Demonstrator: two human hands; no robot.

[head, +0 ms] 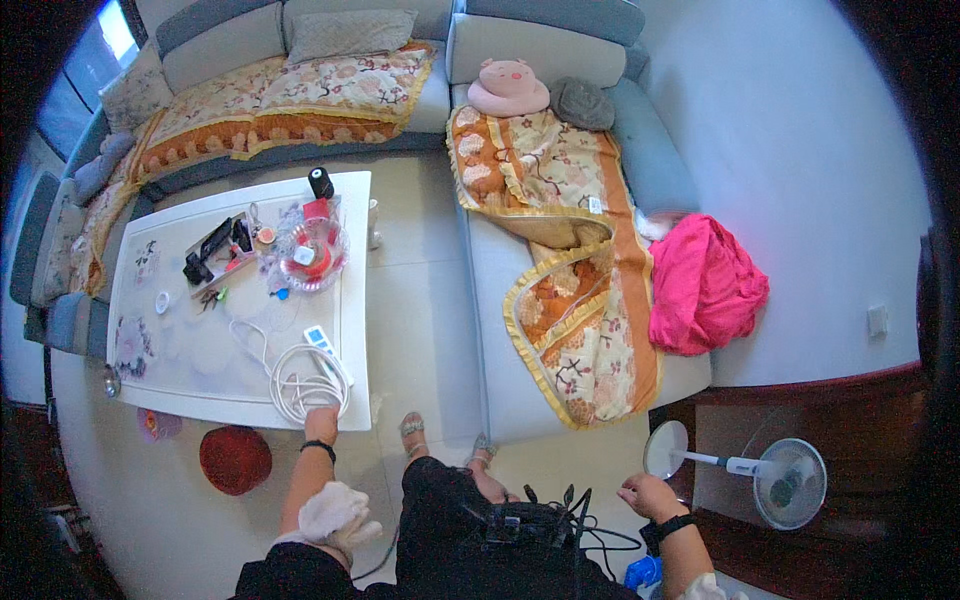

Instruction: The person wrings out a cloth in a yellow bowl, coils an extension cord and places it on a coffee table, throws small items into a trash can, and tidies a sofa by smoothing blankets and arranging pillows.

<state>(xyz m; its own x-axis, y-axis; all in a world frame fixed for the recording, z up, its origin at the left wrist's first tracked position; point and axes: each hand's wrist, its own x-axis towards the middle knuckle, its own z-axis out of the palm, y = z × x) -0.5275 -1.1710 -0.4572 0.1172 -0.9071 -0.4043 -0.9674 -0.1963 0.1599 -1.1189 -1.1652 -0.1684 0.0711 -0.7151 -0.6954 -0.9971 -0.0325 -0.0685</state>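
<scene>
A coil of white cable (279,384) rests at the near right corner of the white coffee table (202,375). My left hand (321,424) grips the near side of this coil, its fingertips partly hidden. Just beyond lies a white and blue remote control (318,339), partly under the loops. Off to the right, my right hand (651,496) hangs in the air with loosely bent fingers and nothing visible in it. A white glove is bunched on my left forearm (337,514), and white cloth shows on the right one.
A glass fruit bowl (341,259), an open box of black items (219,251) and a black thread cone (320,182) stand on the table. A red stool (235,460) is left of my arm. The sofa (480,360) and a white fan (789,484) are at right.
</scene>
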